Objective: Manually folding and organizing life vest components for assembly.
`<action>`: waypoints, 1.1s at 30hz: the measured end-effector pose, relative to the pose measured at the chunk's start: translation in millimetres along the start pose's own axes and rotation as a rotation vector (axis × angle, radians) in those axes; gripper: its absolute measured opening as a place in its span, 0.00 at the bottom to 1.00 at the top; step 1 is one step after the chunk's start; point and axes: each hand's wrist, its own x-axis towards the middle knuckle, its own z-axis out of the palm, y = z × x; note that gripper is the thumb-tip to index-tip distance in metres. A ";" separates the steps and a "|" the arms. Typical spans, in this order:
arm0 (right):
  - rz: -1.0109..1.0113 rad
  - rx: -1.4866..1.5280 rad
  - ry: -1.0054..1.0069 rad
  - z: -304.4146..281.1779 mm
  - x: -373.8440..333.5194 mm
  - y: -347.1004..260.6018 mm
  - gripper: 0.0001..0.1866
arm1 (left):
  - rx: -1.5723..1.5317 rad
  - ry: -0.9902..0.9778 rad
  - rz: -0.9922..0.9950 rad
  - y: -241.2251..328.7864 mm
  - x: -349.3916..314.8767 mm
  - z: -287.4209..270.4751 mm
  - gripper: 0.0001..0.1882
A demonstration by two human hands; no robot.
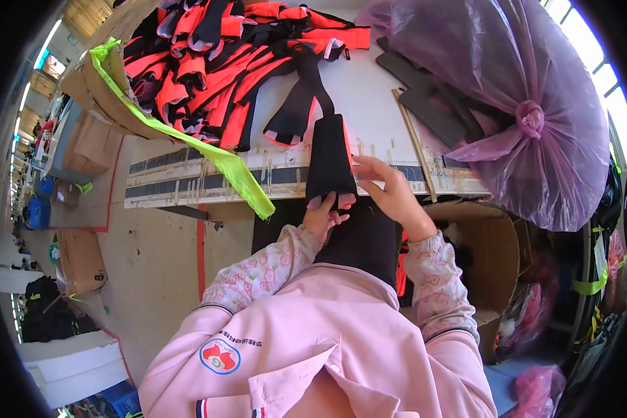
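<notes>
Black fabric piece (329, 155) with an orange-red side, lying over the near edge of the white table (380, 129), its wide end toward you. Your left hand (320, 220) grips this end, thumb on the upper face and fingers below. Your right hand (393, 196) stands beside the orange-red side, fingers parted and holding nothing visible; whether a fingertip touches the fabric cannot be told. Beyond lies the pile of black and orange-red pieces (216, 83). For good handling, it seems best that you keep the left pinch light but firm, let the table support the far end, and smooth the side edge with the right fingertips so that the layers lie even. Writing: your pink shirt (369, 313) bears a round emblem (220, 356) in red, white and blue, with a line of dark characters beside it; faint lettering also marks the table's front edge, near the wooden stick (414, 146).
</notes>
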 end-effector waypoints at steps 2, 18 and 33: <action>-0.278 -0.604 0.180 5.0 6.2 3.4 0.24 | -0.009 0.012 0.018 -5.9 1.4 -8.3 0.10; -0.470 -1.092 0.042 28.1 5.8 73.4 0.21 | -0.262 -0.425 -0.336 37.1 -11.6 -52.8 0.26; -0.377 -1.228 0.105 45.8 61.2 62.0 0.40 | 0.196 -0.005 -0.271 1.1 3.2 -46.3 0.17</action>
